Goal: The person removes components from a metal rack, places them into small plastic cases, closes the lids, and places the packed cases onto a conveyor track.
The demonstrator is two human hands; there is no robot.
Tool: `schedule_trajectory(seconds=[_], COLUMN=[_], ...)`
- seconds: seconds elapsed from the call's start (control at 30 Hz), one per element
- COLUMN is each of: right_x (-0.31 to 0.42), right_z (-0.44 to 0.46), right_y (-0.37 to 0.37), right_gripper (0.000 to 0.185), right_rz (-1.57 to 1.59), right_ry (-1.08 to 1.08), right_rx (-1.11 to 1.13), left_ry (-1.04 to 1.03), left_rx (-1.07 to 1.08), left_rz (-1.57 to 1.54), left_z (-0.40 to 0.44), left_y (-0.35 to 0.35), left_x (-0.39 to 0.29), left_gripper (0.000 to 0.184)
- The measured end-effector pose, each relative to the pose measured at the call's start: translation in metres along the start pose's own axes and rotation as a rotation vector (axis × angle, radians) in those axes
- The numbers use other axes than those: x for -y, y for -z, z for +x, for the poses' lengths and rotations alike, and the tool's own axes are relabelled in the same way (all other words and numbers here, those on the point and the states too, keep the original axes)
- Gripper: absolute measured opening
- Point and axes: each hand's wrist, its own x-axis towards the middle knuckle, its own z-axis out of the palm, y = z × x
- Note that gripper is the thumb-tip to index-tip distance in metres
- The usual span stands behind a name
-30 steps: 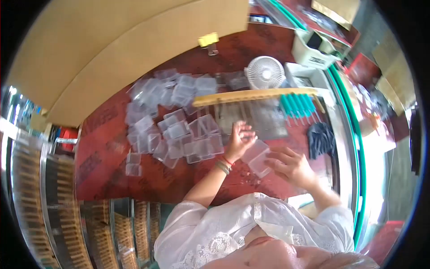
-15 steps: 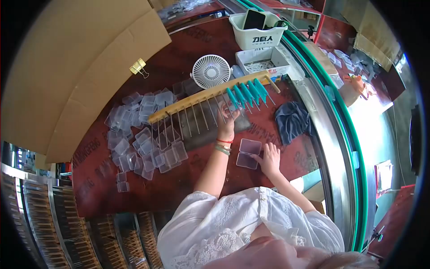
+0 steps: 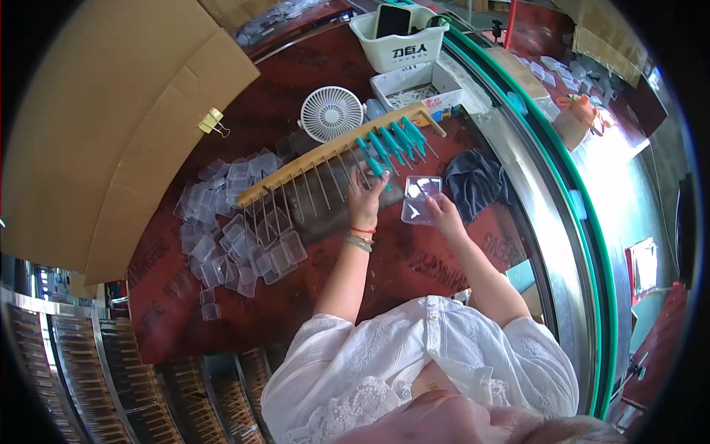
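Note:
A wooden bar [image 3: 333,152] with a row of metal pins lies across the red table, several teal pieces [image 3: 403,140] on the pins at its right end. My left hand [image 3: 364,198] pinches the lower end of one teal piece [image 3: 376,168] near the pins. To the right, my right hand [image 3: 442,212] holds an open clear plastic box [image 3: 419,211] by its edge, above the table. Many clear boxes [image 3: 240,240] are heaped left of the bar.
A white fan [image 3: 331,114], a white carton [image 3: 418,87] and a white basket [image 3: 398,50] stand behind the bar. At the right lies a dark cloth [image 3: 473,181] beside a green-edged conveyor [image 3: 551,200]. Cardboard [image 3: 140,133] rises at the left.
My right hand has lifted the open clear box off the table, toward the bar. My left hand has closed on a teal piece, whose lower end has come down from the others. The view has shifted.

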Motion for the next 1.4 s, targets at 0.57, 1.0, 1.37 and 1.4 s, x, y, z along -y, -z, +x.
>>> schedule_trajectory(seconds=[0.57,1.0,1.37,1.4], right_x=[0.025,0.020,0.058,0.060], right_z=[-0.014,-0.010,-0.039,-0.045], right_y=[-0.013,-0.002,-0.030,-0.030], right_gripper=[0.031,0.033,0.043,0.043], right_rz=[0.677,0.394,0.673,0.672], right_ry=[-0.179,-0.093,-0.001,-0.005], right_rx=[0.117,0.029,0.323,0.323], left_ry=[0.005,-0.591,-0.003,0.001], left_rx=[-0.015,0.069,0.134,0.132], left_rz=[-0.084,0.586,0.243,0.242], left_z=[-0.002,-0.048,-0.063,-0.065], left_y=[0.001,-0.004,0.015,0.018], left_x=[0.005,-0.005,0.057,0.050], left_gripper=[0.048,0.025,0.081,0.081])
